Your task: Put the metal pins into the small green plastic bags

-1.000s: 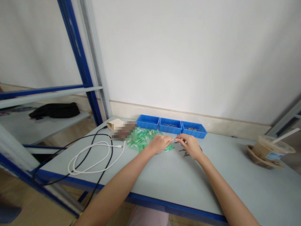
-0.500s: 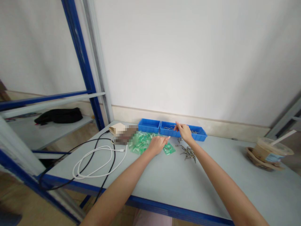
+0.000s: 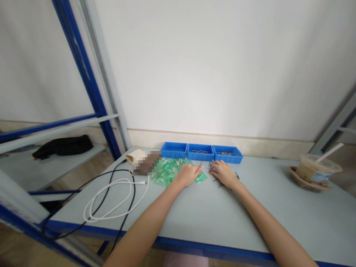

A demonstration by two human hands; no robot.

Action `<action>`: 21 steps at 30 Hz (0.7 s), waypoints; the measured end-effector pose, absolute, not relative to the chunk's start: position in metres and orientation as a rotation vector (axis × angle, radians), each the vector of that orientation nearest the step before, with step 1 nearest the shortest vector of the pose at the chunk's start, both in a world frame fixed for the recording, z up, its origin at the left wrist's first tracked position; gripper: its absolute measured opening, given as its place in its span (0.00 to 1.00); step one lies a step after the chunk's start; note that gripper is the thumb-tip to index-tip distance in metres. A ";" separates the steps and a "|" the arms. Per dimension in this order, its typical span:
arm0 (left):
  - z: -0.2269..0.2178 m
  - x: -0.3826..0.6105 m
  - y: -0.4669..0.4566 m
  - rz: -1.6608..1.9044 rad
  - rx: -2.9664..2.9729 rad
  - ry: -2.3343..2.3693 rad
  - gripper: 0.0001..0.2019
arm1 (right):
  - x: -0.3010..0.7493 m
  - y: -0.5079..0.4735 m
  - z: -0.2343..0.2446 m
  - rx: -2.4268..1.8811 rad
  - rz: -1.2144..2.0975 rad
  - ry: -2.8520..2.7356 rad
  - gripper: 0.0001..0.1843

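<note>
My left hand (image 3: 188, 173) lies flat, fingers stretched out, on a heap of small green plastic bags (image 3: 167, 167) on the grey table (image 3: 211, 215). My right hand (image 3: 223, 173) rests palm down over a small pile of metal screws (image 3: 236, 175), fingers slightly spread, holding nothing I can make out. Just behind both hands stand three blue trays (image 3: 201, 152) in a row; the middle and right ones hold screws.
A white cable (image 3: 111, 200) and a black cable (image 3: 91, 185) coil at the table's left. A beige block (image 3: 136, 157) sits by the bags. An iced drink cup with a straw (image 3: 315, 168) stands far right. Blue shelf posts (image 3: 83, 81) rise at left.
My right hand came back from the middle blue tray down onto the screw pile. My left hand stayed on the green bags. The view shifted slightly.
</note>
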State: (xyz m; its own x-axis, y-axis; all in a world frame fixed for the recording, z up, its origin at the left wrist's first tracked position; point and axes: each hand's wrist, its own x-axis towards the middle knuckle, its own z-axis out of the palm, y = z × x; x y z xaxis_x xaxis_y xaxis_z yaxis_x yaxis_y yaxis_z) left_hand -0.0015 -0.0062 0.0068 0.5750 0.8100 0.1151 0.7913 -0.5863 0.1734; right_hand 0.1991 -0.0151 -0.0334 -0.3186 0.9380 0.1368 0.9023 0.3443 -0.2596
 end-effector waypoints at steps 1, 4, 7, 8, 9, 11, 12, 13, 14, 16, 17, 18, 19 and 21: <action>0.007 -0.001 -0.006 0.285 2.701 1.375 0.24 | 0.197 -0.015 -0.034 -1.662 0.191 -2.340 0.06; 0.004 -0.002 -0.006 0.332 2.691 1.352 0.19 | 0.192 -0.016 -0.032 -1.638 0.214 -2.294 0.05; 0.001 -0.002 -0.005 0.367 2.691 1.251 0.15 | 0.187 -0.019 -0.028 -1.521 0.460 -2.181 0.06; 0.000 -0.001 -0.005 0.360 2.704 1.215 0.15 | 0.185 -0.020 -0.027 -1.476 0.574 -2.119 0.07; 0.000 -0.001 -0.005 0.339 2.723 1.189 0.14 | 0.183 -0.021 -0.027 -1.435 0.680 -2.054 0.08; 0.000 0.001 -0.006 0.283 2.764 1.172 0.14 | 0.181 -0.020 -0.029 -1.372 0.828 -1.925 0.09; 0.001 0.002 -0.006 0.263 2.779 1.176 0.14 | 0.180 -0.019 -0.031 -1.346 0.879 -1.861 0.09; 0.001 0.003 -0.006 0.253 2.787 1.184 0.14 | 0.180 -0.018 -0.033 -1.317 0.927 -1.801 0.10; 0.002 0.003 -0.006 0.252 2.792 1.190 0.14 | 0.181 -0.016 -0.035 -1.285 0.977 -1.747 0.11; 0.002 0.004 -0.006 0.262 2.789 1.189 0.13 | 0.183 -0.015 -0.037 -1.220 1.073 -1.674 0.13; 0.002 0.004 -0.005 0.262 2.784 1.191 0.13 | 0.185 -0.014 -0.037 -1.193 1.104 -1.671 0.13; 0.001 0.003 -0.005 0.257 2.779 1.200 0.13 | 0.186 -0.015 -0.036 -1.181 1.108 -1.694 0.13; 0.001 0.003 -0.005 0.250 2.775 1.212 0.13 | 0.187 -0.016 -0.034 -1.192 1.076 -1.737 0.12; 0.001 0.003 -0.006 0.231 2.766 1.250 0.13 | 0.188 -0.020 -0.028 -1.279 0.916 -1.856 0.10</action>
